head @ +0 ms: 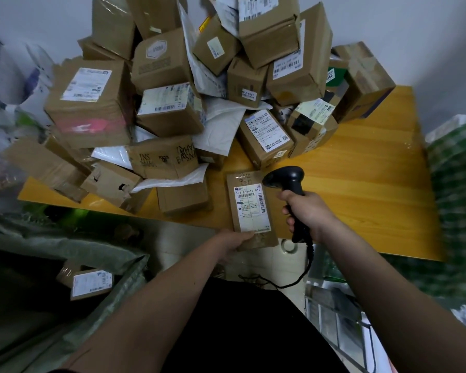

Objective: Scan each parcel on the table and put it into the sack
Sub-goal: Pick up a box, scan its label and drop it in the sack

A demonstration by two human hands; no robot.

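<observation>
head view, i see my left hand [236, 242] gripping the flat parcel [250, 208], right hand [306, 211] fingers wrapped round the scanner [288, 181] beside its label

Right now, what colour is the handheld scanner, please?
Black, seen clearly in the head view: scanner.

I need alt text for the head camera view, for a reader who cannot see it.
A left hand holds a flat parcel label up at the table edge, while the right hand aims a black scanner at it. Behind is a heap of boxes; a green sack at lower left holds one parcel.
</observation>
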